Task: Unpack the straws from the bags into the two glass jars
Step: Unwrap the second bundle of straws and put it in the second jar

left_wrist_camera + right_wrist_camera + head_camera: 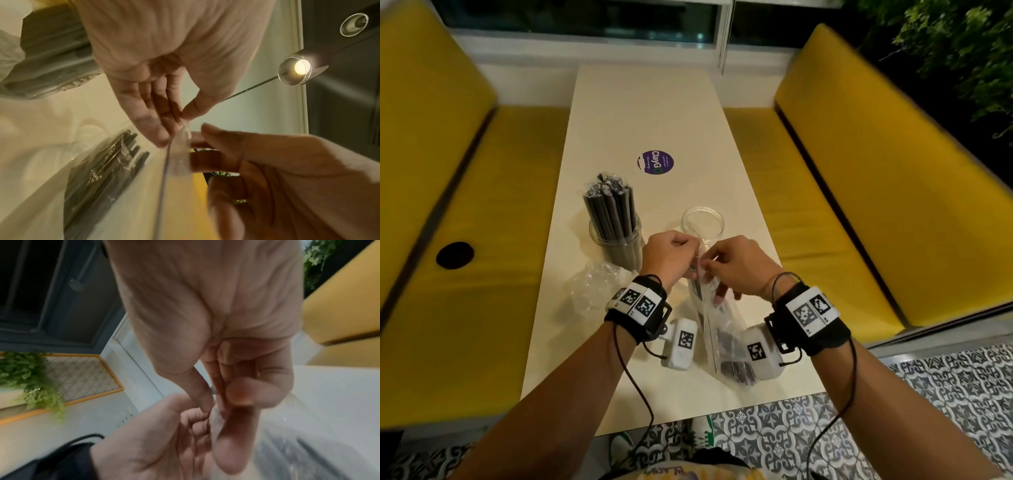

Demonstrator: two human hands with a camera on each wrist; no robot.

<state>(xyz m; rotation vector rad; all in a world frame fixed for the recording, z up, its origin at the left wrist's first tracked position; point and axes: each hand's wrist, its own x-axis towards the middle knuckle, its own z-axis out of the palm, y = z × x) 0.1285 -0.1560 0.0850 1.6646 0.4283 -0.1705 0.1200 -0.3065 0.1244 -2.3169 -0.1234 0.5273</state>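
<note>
— Where is the bag of straws (717, 329)?

— It stands up off the white table (643, 113), near its front edge, between the two wrists. Dark straws (107, 170) show through the clear plastic in its lower part.

— And the hands?

— The left hand (669, 255) pinches the bag's top edge between thumb and fingers; the left wrist view shows that pinch plainly. The right hand (739, 265) pinches the same edge from the other side, thumb against curled fingers. The two hands almost touch.

— The jars?

— One glass jar (616, 245) sits left of the hands, packed with upright dark straws that rise well above its rim. The other glass jar (702, 222) stands just behind the hands with no straws in it.

— Anything else on the table?

— A crumpled clear bag (594, 284) lies beside the full jar, just left of the left wrist. A round purple sticker (655, 162) sits farther back. Yellow benches (835, 192) flank the table on both sides.
</note>
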